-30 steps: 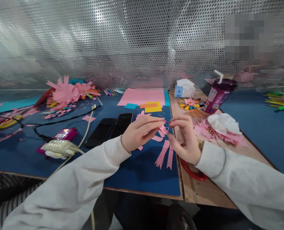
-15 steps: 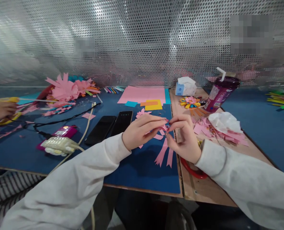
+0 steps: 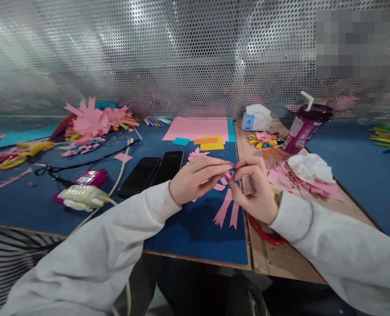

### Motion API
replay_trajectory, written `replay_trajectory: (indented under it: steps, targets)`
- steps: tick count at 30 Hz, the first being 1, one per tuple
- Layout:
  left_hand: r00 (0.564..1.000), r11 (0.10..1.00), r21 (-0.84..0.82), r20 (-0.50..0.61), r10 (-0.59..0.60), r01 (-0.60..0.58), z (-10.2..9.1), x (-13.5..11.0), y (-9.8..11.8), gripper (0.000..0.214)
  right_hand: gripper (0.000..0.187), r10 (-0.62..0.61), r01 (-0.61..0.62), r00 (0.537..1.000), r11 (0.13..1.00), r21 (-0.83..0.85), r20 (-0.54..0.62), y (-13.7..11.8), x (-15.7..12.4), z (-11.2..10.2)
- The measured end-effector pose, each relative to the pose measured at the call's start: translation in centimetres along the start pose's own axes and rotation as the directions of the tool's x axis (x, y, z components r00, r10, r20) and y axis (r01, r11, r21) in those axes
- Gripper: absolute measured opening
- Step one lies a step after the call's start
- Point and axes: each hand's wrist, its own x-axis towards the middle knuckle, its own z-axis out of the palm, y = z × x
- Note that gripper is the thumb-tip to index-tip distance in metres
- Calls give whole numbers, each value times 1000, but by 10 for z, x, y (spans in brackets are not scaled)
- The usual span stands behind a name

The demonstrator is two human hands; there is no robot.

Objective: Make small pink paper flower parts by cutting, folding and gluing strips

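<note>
My left hand (image 3: 195,180) and my right hand (image 3: 254,186) meet above the blue table top, and both pinch a small pink paper strip (image 3: 227,176) between their fingertips. Under them lie loose pink paper strips (image 3: 227,211) and a small pink paper flower (image 3: 195,155). A red ring-shaped handle (image 3: 264,232) shows beneath my right wrist. Both sleeves are pale grey.
Two black phones (image 3: 155,169) lie left of my hands. A power strip (image 3: 81,196) and a magenta device (image 3: 91,178) sit further left. Pink paper flowers (image 3: 92,123), coloured sheets (image 3: 198,129), a tissue box (image 3: 256,118), a purple cup (image 3: 305,127) and pink scraps (image 3: 310,180) surround them.
My fingertips have closed tighter on the pink strip. Another person's hand at the far left, seen half a second ago, has gone. The view has shifted slightly.
</note>
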Motion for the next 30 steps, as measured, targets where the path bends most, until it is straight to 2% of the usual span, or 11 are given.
replay_trajectory:
  steps: [30]
  targets:
    - [1000,1000,8,-3,-14,14,0,0,0,32,23,-4,3,1000,1000,11,18,0,0,-2]
